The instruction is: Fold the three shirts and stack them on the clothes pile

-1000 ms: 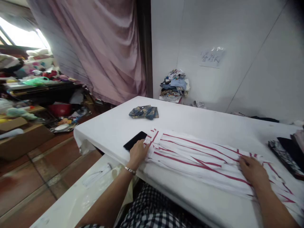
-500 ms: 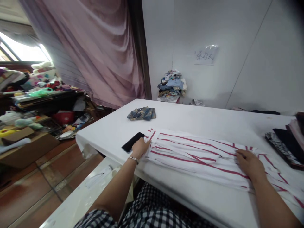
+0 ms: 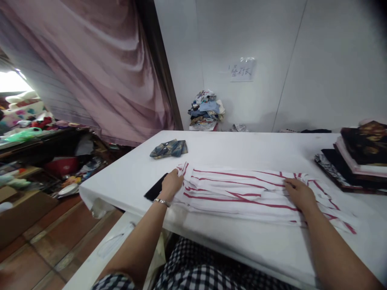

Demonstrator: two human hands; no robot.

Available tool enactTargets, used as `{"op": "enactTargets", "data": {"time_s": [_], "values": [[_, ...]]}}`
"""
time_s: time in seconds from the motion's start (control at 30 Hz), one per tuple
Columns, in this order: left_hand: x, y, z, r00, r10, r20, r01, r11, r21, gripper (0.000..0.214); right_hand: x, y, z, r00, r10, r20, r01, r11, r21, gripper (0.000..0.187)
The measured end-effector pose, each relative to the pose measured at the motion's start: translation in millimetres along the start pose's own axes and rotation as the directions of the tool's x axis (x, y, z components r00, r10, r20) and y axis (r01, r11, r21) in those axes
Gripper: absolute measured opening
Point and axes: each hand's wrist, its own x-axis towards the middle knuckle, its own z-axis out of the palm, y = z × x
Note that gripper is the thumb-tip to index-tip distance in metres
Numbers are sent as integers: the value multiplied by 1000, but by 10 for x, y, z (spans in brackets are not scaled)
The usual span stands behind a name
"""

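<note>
A white garment with red stripes [image 3: 242, 191] lies stretched left to right on the white table [image 3: 242, 149]. My left hand [image 3: 170, 186] is at its left end, fingers curled over the cloth's edge. My right hand [image 3: 298, 193] rests flat on the garment toward its right end, fingers pointing left. A black phone [image 3: 153, 189] lies on the table just left of my left hand, partly hidden by it.
A small folded blue-grey plaid cloth [image 3: 169, 148] sits at the table's far left. A stack of folded dark and pink garments [image 3: 358, 159] stands at the right. A heap of clothes [image 3: 205, 110] lies by the wall. Cluttered shelves and boxes fill the left.
My view has swung right, bringing the stack of folded garments into sight. Both hands stay on the striped garment; the left hand's fingers have gone from flat to curled at the cloth's end.
</note>
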Motion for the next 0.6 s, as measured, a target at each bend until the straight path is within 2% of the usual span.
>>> {"op": "enactTargets", "data": {"time_s": [0.13, 0.23, 0.3, 0.37, 0.4, 0.43, 0.5, 0.53, 0.6], "values": [[-115, 445, -121, 986, 156, -60, -156, 988, 6, 18, -1, -13, -2, 1000, -12, -6, 12, 1000, 10, 39], [-291, 874, -43, 947, 318, -41, -321, 942, -96, 19, -8, -34, -13, 1000, -17, -23, 17, 1000, 16, 38], [-416, 1105, 83, 886, 461, 60, -422, 852, -309, 23, -18, -61, -29, 1000, -6, -27, 6, 1000, 12, 39], [-507, 1229, 229, 801, 578, 160, -414, 726, -549, 36, -30, -93, -47, 1000, 3, -26, -3, 1000, 16, 40], [-530, 1244, 297, 776, 603, 183, -381, 681, -626, 42, -36, -108, -55, 1000, 6, -24, -5, 1000, 21, 41], [-534, 1227, 356, 779, 601, 176, -359, 659, -661, 46, -42, -122, -61, 1000, 10, -23, -9, 1000, 28, 42], [-488, 1118, 447, 837, 543, 73, -385, 677, -627, 44, -49, -144, -71, 999, 23, -23, -23, 999, 35, 43], [-446, 1040, 480, 860, 510, -1, -419, 705, -572, 41, -50, -150, -73, 999, 28, -24, -28, 999, 36, 44], [-351, 877, 540, 878, 464, -116, -466, 775, -426, 39, -50, -156, -74, 999, 30, -26, -29, 999, 37, 44]]}}
